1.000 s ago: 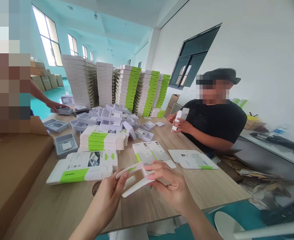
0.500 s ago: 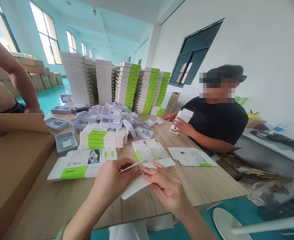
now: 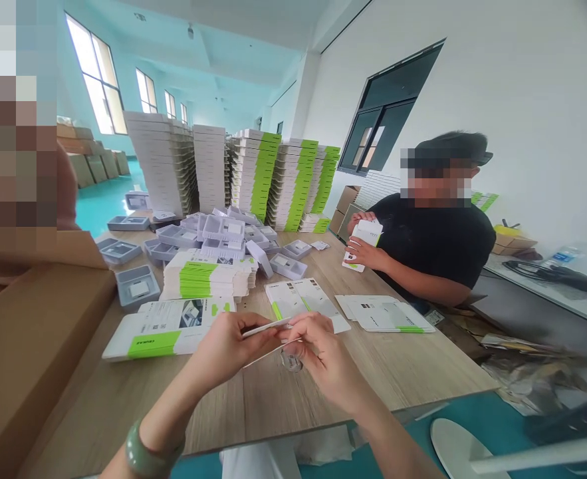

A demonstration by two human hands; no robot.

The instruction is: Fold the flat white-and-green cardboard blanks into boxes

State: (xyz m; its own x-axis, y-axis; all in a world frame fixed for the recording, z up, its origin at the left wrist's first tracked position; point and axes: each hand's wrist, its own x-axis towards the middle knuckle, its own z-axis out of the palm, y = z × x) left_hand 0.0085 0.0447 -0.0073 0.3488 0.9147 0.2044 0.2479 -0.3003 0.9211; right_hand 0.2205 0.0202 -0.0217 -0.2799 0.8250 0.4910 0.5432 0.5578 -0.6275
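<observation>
My left hand (image 3: 228,342) is closed on one end of a thin white folding carton (image 3: 267,327), held edge-on above the near part of the table. At the carton's other end, the fingers of my right hand (image 3: 326,349) pinch its edges, with a gap between the upper and lower panels. A small greyish round piece (image 3: 292,361) shows just under my right fingertips; whether it is held or lies on the table I cannot tell. Just beyond my hands lie flat printed cartons (image 3: 296,296). A fanned pile of green-and-white cartons (image 3: 156,342) is by my left hand.
Behind stand a carton stack (image 3: 196,279), a heap of pale plastic trays (image 3: 223,227) and tall box stacks (image 3: 256,176). An open cardboard box (image 3: 68,319) fills the left, a person beside it. Across the table, another person (image 3: 433,239) holds a white carton (image 3: 365,236).
My right hand has shifted its grip on the carton, which is now tilted more edge-on. The round piece has come into view. The person opposite has brought a second hand to their carton.
</observation>
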